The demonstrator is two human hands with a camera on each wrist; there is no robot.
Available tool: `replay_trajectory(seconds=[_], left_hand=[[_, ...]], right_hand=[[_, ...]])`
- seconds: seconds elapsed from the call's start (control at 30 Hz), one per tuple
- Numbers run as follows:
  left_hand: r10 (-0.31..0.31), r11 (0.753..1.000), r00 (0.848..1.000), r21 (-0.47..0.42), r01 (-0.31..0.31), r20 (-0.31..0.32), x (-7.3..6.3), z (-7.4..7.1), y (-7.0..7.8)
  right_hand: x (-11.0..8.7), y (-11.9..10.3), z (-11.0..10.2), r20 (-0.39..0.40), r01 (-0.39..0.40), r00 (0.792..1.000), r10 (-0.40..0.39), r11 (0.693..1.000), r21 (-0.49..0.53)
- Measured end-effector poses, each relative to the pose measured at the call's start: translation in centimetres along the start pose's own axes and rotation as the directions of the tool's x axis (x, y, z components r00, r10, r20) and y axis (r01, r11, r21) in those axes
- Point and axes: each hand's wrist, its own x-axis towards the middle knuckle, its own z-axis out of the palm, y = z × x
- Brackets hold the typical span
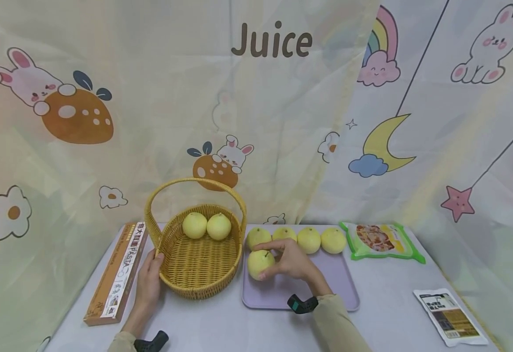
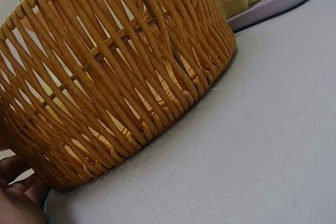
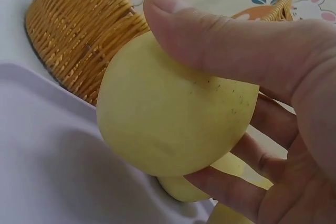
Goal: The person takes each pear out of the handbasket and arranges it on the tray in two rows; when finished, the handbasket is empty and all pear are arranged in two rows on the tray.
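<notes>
My right hand grips a round yellow pear between thumb and fingers, above the left side of a lilac tray. In the right wrist view the pear casts a shadow on the tray. Several more pears stand in a row along the tray's back edge. My left hand holds the left rim of a wicker basket with a tall arched handle; its fingers show against the basket's side in the left wrist view. Two pears lie at the back of the basket.
Left of the basket lies a long pasta box. A green-edged food packet sits at the back right, and a white and brown pouch is near the right edge. A printed curtain hangs behind the table.
</notes>
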Motion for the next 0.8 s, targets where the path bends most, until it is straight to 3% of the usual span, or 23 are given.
replay_trajectory(seconds=[0.8], left_hand=[[-0.005,1.000,1.000,-0.002,0.005,0.010,-0.01,-0.08,-0.06]], right_hand=[[0.07,0.27,0.89,-0.041,-0.026,0.999,0.020,0.990,-0.137]])
